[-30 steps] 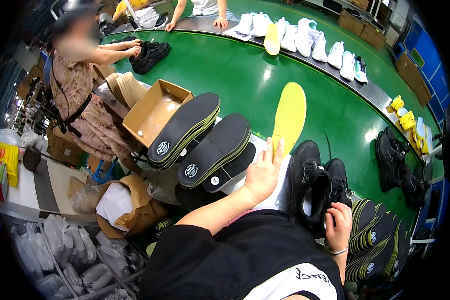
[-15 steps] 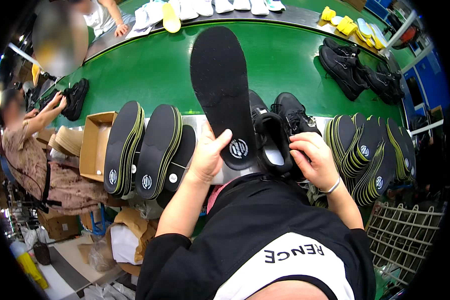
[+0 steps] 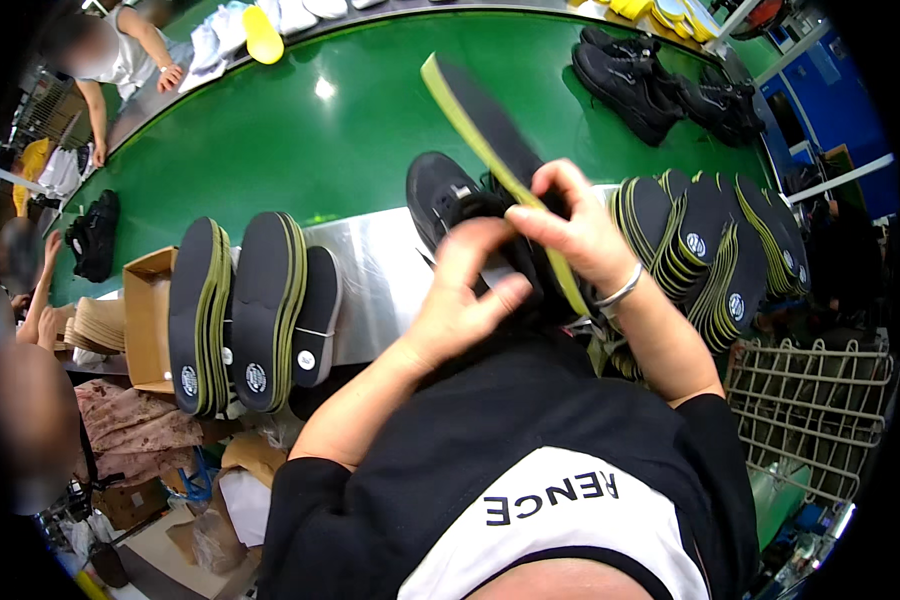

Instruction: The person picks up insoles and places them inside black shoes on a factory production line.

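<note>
My right hand pinches a long black insole with a yellow-green edge, which stands tilted on its side, its far end toward the upper left. At a black lace-up shoe in front of my body is my left hand. Its fingers are blurred, with the thumb apart from them over the shoe's mouth, and nothing shows between them. A second black shoe lies mostly hidden behind the insole and my right hand. Stacks of similar insoles rest left and right of my hands.
A cardboard box and a metal ledge are on the left. Across the green table sit more black shoes at far right. A wire basket stands at lower right. Other people work at the left and far left.
The insole has passed from my left hand to my right and turned from face-up to edge-on. My left hand has moved over to the shoe. The view has shifted right.
</note>
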Motion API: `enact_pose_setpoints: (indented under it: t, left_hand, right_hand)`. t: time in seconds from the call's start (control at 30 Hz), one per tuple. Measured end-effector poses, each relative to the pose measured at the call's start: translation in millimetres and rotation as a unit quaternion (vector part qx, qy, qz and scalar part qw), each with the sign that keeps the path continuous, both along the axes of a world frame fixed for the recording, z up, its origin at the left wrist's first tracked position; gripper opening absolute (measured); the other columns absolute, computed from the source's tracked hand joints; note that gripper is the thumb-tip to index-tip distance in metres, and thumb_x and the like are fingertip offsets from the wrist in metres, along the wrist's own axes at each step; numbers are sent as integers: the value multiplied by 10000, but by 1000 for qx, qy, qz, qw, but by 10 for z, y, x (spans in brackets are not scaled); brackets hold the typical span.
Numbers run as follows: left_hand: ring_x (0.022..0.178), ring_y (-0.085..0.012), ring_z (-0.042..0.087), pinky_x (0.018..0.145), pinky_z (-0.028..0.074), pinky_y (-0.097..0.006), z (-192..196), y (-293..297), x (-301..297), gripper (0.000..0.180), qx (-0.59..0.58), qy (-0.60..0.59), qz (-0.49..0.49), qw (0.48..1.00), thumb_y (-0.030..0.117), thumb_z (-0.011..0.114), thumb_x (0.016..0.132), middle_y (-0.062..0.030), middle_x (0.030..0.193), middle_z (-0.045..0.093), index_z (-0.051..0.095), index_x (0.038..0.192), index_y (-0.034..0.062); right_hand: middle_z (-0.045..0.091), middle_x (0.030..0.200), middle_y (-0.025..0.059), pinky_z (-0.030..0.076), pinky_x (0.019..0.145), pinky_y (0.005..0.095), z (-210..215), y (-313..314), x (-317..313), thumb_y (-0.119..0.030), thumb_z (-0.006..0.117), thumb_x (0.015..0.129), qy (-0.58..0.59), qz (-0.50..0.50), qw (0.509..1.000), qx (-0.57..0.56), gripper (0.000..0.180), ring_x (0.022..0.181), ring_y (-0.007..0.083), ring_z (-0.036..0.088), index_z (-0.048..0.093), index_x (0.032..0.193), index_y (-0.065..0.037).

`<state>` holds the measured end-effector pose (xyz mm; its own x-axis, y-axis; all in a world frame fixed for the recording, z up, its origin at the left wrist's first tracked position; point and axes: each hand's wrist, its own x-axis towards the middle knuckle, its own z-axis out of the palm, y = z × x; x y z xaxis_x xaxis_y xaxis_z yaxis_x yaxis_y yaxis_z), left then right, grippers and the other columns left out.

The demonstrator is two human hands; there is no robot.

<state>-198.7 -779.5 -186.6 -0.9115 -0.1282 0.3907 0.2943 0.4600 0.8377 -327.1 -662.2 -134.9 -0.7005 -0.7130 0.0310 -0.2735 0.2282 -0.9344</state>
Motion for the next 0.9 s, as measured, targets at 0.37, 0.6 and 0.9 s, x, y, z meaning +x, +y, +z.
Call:
enact_pose_setpoints:
  t: [0.37,0.6,0.9]
  left_hand:
    - [664,-122,487,603,395,-252,-558,-31,49,660,223,-253,174,925,117,555,782,-53,726,518,129,1275,14]
    - [1185,-284,328,985,200,-423,422,9,-131,602,-206,156,103,960,416,477,781,-148,1257,379,368,1227,27]
    - [1241,-274,256,1000,89,-473,310,-723,-264,596,-310,31,355,882,414,362,852,-143,1335,290,287,1283,10]
  right_hand:
    - [498,894,121,440,559,343,517,753,25,-252,671,587,482,220,808,257,219,706,251,523,547,645,-81]
    - [498,909,131,443,548,330,466,494,87,-257,665,583,503,179,829,169,233,669,239,532,543,675,-81]
    - [526,945,149,459,570,312,429,534,49,-241,658,590,517,110,833,166,226,701,251,564,552,679,-62]
